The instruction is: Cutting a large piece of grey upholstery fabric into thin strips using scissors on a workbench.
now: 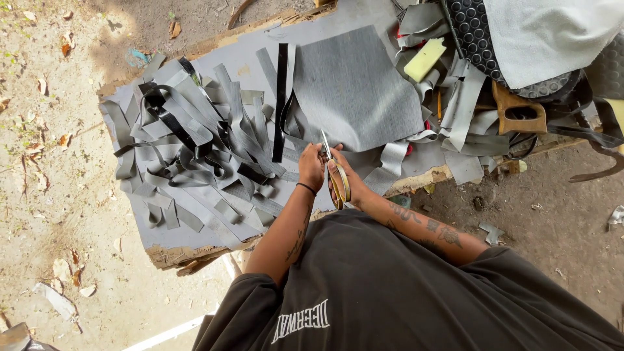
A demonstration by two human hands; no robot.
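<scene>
Head view: scissors (pixel 333 170) at grey sheet (pixel 354 91) edge; strips (pixel 195 149) crowd left.

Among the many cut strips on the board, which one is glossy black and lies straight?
The long black strip, lying straight up the board left of the grey sheet; the other strips are mostly grey and curled.

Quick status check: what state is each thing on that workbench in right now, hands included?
Scissors: gripped by the right hand, blades at the sheet's near edge.
Grey sheet: lying flat, near edge under the left hand.
Left hand: fingers closed on the sheet's edge.
Right hand: closed through the scissor handles.
Grey strips: cut, piled loose and tangled.
Handsaw: lying unused among scraps.
Yellow foam block: lying loose.
</scene>
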